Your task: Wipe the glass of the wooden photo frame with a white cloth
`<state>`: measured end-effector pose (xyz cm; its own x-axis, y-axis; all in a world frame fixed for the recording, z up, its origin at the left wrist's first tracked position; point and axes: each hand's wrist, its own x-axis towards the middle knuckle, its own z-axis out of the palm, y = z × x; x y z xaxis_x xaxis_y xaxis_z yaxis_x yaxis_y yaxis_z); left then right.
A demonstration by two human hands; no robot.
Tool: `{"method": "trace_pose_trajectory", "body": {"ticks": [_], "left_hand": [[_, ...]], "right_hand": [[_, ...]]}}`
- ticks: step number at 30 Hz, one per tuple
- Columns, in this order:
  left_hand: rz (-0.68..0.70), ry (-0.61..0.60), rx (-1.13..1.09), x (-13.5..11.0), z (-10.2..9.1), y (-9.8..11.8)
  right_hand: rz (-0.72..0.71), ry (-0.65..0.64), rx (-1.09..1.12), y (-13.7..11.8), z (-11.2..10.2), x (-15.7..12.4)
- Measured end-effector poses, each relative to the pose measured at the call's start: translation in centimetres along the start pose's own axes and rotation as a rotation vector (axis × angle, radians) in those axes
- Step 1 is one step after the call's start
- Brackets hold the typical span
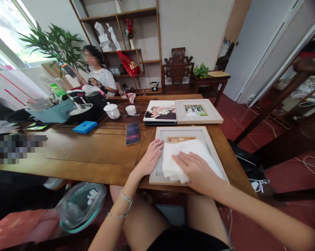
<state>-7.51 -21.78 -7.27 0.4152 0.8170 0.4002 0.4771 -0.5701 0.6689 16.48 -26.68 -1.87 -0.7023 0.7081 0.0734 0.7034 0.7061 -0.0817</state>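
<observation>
A pale wooden picture frame lies flat at the near edge of the wooden table. A folded white cloth covers most of its glass. My right hand presses flat on the cloth, fingers stretched out. My left hand rests on the frame's left edge with fingers spread, holding it down. A second pale frame and a photo album lie further back on the table.
A phone, a blue box, a white teapot, a cup and a dark kettle stand on the table. Another person sits at the far end. A bin is below left. Cables lie on the red floor at right.
</observation>
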Motion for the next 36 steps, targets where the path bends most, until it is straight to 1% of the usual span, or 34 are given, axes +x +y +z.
{"method": "trace_pose_trajectory", "body": {"ticks": [2, 4, 6, 8, 10, 11, 15, 17, 18, 19, 21, 24, 27, 29, 30, 31, 33, 36], "left_hand": [[-0.015, -0.008, 0.018, 0.0, 0.0, 0.1], [-0.004, -0.024, 0.034, 0.0, 0.0, 0.1], [0.013, -0.040, 0.050, 0.1, 0.0, 0.0], [0.020, -0.059, 0.066, 0.1, -0.1, -0.2], [0.019, -0.077, 0.080, 0.1, -0.1, -0.3], [0.019, -0.082, 0.084, 0.1, -0.1, -0.3], [0.018, -0.069, 0.099, 0.2, -0.2, 0.0], [0.010, -0.066, 0.112, 0.2, -0.2, 0.3], [0.009, -0.070, 0.117, 0.2, -0.2, 0.4], [0.010, -0.073, 0.120, 0.3, -0.3, 0.5], [0.018, -0.073, 0.115, 0.3, -0.3, 0.5], [0.020, -0.064, 0.084, 0.2, -0.3, 0.2], [0.007, -0.067, 0.055, 0.2, -0.3, 0.1], [0.001, -0.071, 0.046, 0.3, -0.3, 0.2], [-0.004, -0.072, 0.044, 0.3, -0.3, 0.3], [-0.008, -0.071, 0.043, 0.3, -0.3, 0.4], [-0.017, -0.070, 0.038, 0.4, -0.3, 0.4], [-0.018, -0.064, 0.029, 0.3, -0.2, 0.3]], "right_hand": [[0.086, 0.028, -0.044, 3.0, 0.1, -0.5], [0.148, 0.089, -0.085, 5.9, 0.1, -0.6], [0.185, 0.156, -0.094, 8.3, -0.1, 0.1], [0.210, 0.208, -0.063, 9.6, -0.5, 1.7], [0.192, 0.245, -0.007, 9.6, -0.8, 4.0], [0.159, 0.252, 0.020, 9.2, -0.9, 5.4], [-0.013, 0.218, 0.070, 6.5, -0.4, 10.4], [-0.054, 0.206, 0.073, 5.5, 0.1, 11.7], [-0.066, 0.202, 0.074, 5.3, 0.4, 11.9], [-0.074, 0.199, 0.072, 5.2, 0.6, 11.8], [-0.068, 0.191, 0.049, 5.8, 0.8, 10.6], [0.002, 0.175, -0.029, 7.7, 0.5, 7.4], [0.162, 0.170, -0.150, 9.6, -0.1, 4.1], [0.285, 0.171, -0.227, 10.2, -0.5, 2.8], [0.331, 0.166, -0.252, 10.1, -0.7, 2.5], [0.360, 0.153, -0.264, 9.6, -0.8, 2.4], [0.364, 0.100, -0.247, 7.7, -0.9, 2.3], [0.274, -0.015, -0.116, 2.7, -1.1, 1.7]]}}
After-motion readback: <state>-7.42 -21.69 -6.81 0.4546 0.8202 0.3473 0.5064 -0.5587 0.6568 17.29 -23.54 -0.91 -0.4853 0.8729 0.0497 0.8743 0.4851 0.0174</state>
